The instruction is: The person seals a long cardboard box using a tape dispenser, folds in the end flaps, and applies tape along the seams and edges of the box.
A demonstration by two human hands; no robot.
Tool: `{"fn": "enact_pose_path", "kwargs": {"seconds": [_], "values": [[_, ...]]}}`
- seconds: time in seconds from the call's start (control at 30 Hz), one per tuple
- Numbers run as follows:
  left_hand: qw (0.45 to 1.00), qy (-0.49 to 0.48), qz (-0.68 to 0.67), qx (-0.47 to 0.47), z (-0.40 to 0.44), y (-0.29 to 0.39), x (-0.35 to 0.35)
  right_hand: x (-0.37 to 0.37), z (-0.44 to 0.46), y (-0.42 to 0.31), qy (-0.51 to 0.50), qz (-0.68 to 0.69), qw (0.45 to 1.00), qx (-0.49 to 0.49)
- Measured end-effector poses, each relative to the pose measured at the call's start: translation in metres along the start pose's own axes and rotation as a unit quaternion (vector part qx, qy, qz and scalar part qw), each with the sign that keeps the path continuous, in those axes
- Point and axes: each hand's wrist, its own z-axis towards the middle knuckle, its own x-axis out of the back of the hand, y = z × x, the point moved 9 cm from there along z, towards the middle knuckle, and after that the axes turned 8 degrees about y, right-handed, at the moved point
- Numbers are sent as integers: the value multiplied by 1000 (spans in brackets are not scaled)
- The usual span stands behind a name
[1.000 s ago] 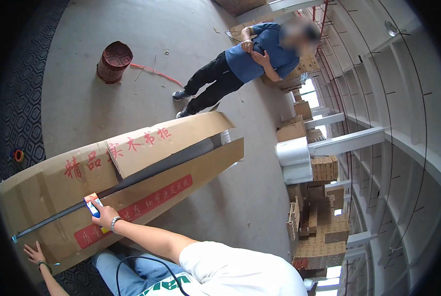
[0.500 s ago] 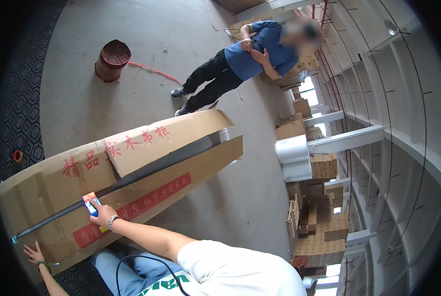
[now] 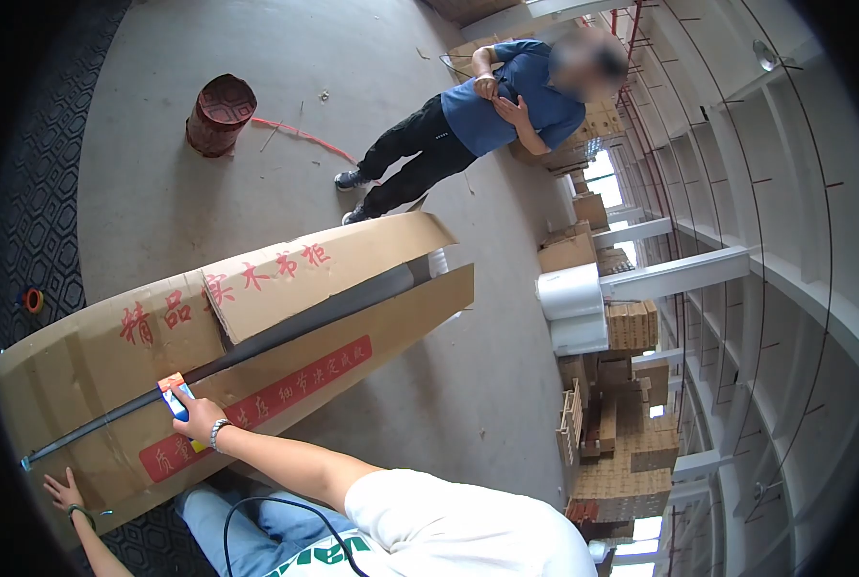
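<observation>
A long, printed cardboard carton lies diagonally, a dark gap running lengthwise between its flaps. My right hand, wearing a bracelet, is closed around a small blue, white and orange item at the edge of this gap, with a bit of yellow beneath the hand. What exactly the item is, I cannot make out. Lower left, my left hand rests with fingers spread on the carton's near side, close to its end. A light blue piece sits at that end of the gap.
Beyond the carton stands a person in a blue shirt. A dark red bin and a red strip are on the floor. Patterned matting bears an orange roll. White rolls and stacked cartons stand farther off.
My right hand and the item in it have shifted very slightly left along the carton. My left hand stays on the cardboard.
</observation>
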Motion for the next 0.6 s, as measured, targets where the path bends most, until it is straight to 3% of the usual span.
{"fn": "enact_pose_path", "kwargs": {"seconds": [0.3,0.6], "values": [[1000,-3,-27,4,4,-2,-6,0,-1,0,7,-1,1000,5],[998,58,-40,0,2,0,-7,6,-4,-1,2,-13,1000,1]]}}
